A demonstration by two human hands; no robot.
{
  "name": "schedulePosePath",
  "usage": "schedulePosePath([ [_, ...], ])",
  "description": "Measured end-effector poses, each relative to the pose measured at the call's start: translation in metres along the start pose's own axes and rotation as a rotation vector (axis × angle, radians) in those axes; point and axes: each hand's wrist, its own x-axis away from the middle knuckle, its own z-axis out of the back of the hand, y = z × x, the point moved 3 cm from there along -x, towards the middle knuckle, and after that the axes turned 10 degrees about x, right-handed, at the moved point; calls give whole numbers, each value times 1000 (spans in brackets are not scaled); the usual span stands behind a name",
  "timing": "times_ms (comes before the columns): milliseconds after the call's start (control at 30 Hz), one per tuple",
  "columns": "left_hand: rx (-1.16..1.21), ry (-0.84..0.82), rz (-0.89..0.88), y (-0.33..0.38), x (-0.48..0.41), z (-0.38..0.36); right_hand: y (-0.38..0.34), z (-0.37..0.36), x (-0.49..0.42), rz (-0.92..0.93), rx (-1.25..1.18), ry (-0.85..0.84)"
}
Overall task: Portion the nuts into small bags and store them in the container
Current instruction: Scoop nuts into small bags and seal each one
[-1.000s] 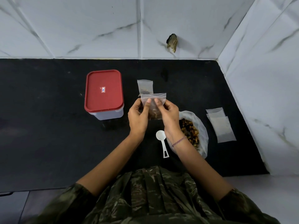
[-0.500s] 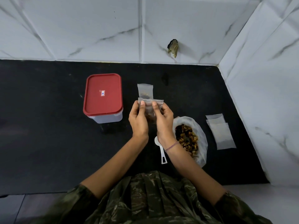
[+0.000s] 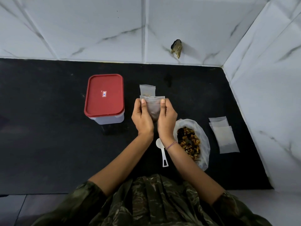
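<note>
A small clear bag [image 3: 153,105] with nuts in its bottom hangs upright between my hands above the black counter. My left hand [image 3: 142,117] pinches its top left corner and my right hand [image 3: 167,119] pinches its top right corner. Just behind it lies another small bag [image 3: 147,90] holding a few nuts. A big open plastic bag of mixed nuts [image 3: 190,142] sits right of my right wrist. The clear container with its red lid [image 3: 104,95] on stands to the left. A white scoop [image 3: 162,154] lies on the counter under my right forearm.
A stack of empty small bags [image 3: 224,136] lies at the right, near the tiled side wall. The black counter [image 3: 48,136] meets white marble-look tiles at the back and right. A dark hole [image 3: 176,48] breaks the back wall.
My thumbs have slid apart along the bag's top, from its middle to its two corners. The view has shifted slightly.
</note>
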Motion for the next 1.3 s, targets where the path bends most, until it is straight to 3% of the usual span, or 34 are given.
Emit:
schedulePosePath([
  [100,-113,6,-55,-2,-9,-7,0,-2,-10,25,94,57],
  [300,-284,26,-76,-15,-29,-12,12,-16,-30,-1,124,-4],
  [433,-340,0,92,-29,-48,-8,28,-26,-45,-105,148,-16],
  [567,-179,-42,373,-45,-58,2,42,-28,-72,-172,156,-32],
  [833,-136,93,411,-53,-85,1,65,-53,-94,-355,-73,-244],
  [967,-214,109,371,-54,-93,2,63,-59,-99,-392,-102,-284],
  [1133,-487,62,140,-44,-106,4,70,-63,-104,-365,17,-300],
  [1300,-592,18,63,-44,-112,5,72,-70,-111,-395,49,-287],
])
